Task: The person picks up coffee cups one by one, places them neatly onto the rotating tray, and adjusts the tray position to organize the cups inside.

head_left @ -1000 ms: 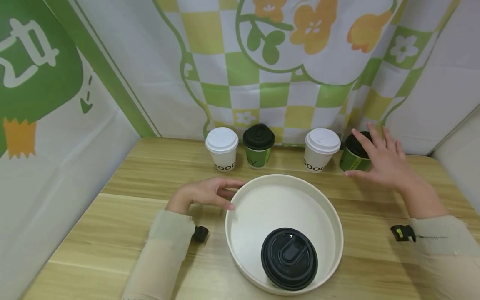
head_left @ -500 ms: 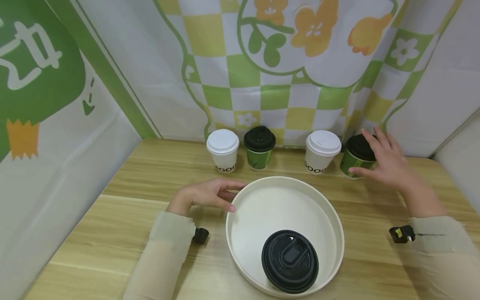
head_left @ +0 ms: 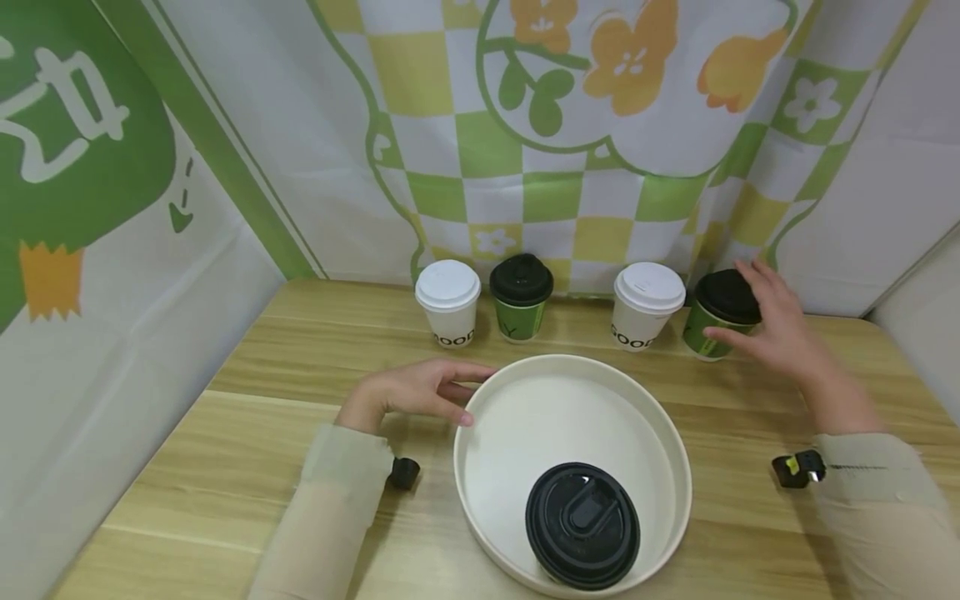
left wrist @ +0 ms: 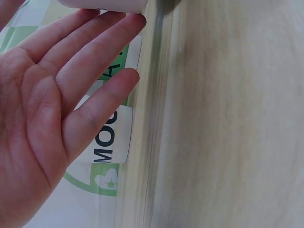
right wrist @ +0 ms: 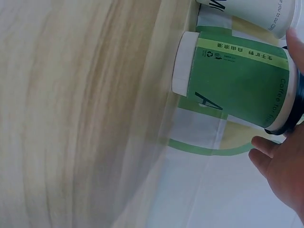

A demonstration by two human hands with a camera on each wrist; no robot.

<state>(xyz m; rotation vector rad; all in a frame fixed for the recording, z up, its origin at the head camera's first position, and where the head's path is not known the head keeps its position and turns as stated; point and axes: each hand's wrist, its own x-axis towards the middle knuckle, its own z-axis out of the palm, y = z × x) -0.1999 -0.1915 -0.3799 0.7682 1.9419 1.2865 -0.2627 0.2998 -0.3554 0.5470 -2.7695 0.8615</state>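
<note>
My left hand [head_left: 416, 387] rests at the left side of a round cream tray [head_left: 459, 467], its thumb at the rim. In the left wrist view its fingers [left wrist: 102, 52] lie nearly straight, tips against the tray's pale wall [left wrist: 107, 4]. At the back right my right hand [head_left: 783, 333] holds a green paper coffee cup [head_left: 705, 332] near its black lid [head_left: 727, 293]. The thumb lies on the front, fingers on the far side. In the right wrist view the green cup [right wrist: 237, 80] is upright; some fingertips are hidden behind it.
Inside the tray sits a larger black-lidded cup [head_left: 582, 525]. Along the back edge stand a white cup [head_left: 450, 304], another green cup [head_left: 521, 300] and a second white cup [head_left: 647, 308]. A printed curtain [head_left: 555, 192] hangs right behind them. The wooden table [head_left: 225, 467] extends to the left.
My right hand has moved from spread above the green cup to around its lid, with fingers drawn in. The cup has shifted very slightly right. My left hand and the tray stay put.
</note>
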